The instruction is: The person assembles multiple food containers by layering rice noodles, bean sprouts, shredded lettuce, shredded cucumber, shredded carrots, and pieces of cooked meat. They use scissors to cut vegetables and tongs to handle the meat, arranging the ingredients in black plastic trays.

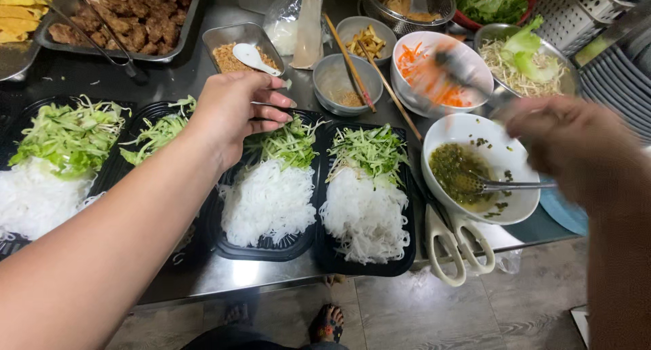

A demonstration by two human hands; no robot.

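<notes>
Forearm and left hand (234, 109) hovering, loosely curled and grasping nothing, above the noodle tray (268, 187); blurred right hand (576, 143), grip unclear, lifting tongs (468, 75) over the carrot bowl (441, 72) just ahead — small pinches, carried low, are dropping cleanest.

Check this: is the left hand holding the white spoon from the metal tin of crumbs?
No. The left hand hovers empty over the black trays, while the white spoon lies in the metal tin.
</notes>
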